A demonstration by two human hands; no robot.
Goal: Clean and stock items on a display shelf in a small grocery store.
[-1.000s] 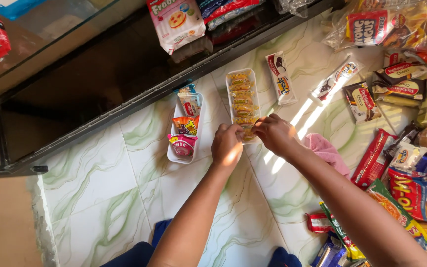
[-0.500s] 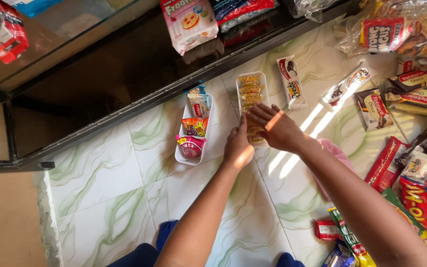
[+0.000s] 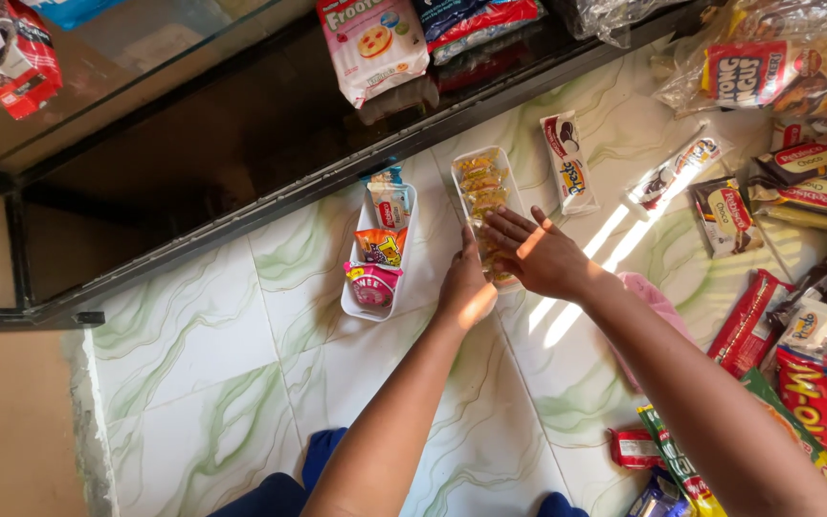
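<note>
We find a narrow white tray [image 3: 464, 163] lying on the marbled floor [image 3: 222, 383], just near of the dark shelf edge [image 3: 270, 206], packed with small yellow-orange packets [image 3: 482, 187] in a row. Our left hand [image 3: 466, 285] rests at the tray's near end, fingers together, apparently against its left wall. Our right hand [image 3: 538, 254] lies flat and open over the near packets, fingers spread, gripping nothing that we can see. The two hands sit just beside each other. The tray's near end is hidden under both hands; whether the left hand clamps the rim we cannot tell. To the left stands a second tray [image 3: 404, 206] with mixed packets. Loose snack packs [image 3: 768, 191] lie on the right, cut off by the frame.
</note>
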